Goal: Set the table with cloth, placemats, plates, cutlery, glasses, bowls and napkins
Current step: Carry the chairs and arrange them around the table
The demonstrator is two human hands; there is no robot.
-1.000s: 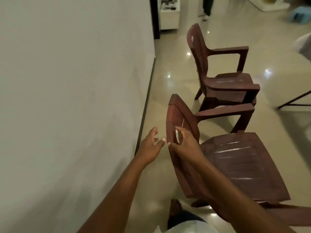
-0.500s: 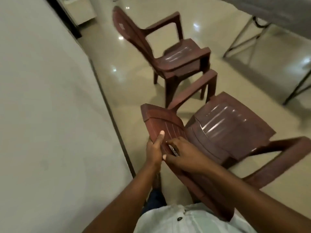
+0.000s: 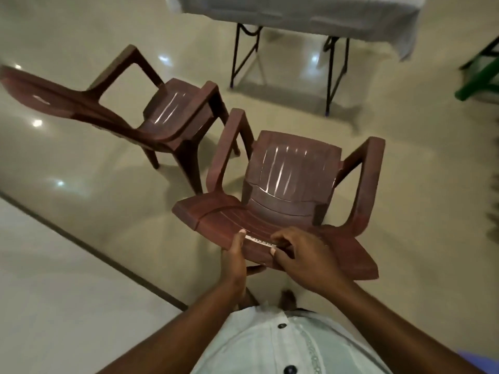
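Brown ribbed plastic armchair, top of its backrest gripped by curled fingers of left hand and right hand.

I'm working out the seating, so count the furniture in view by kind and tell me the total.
Brown plastic chairs: 2, the near chair that both hands hold by its backrest, and the far chair on the left.
Cloth-covered folding tables: 1, the table at the top.
Green frames, kind unclear: 1, the green frame at the right edge.
Total: 4
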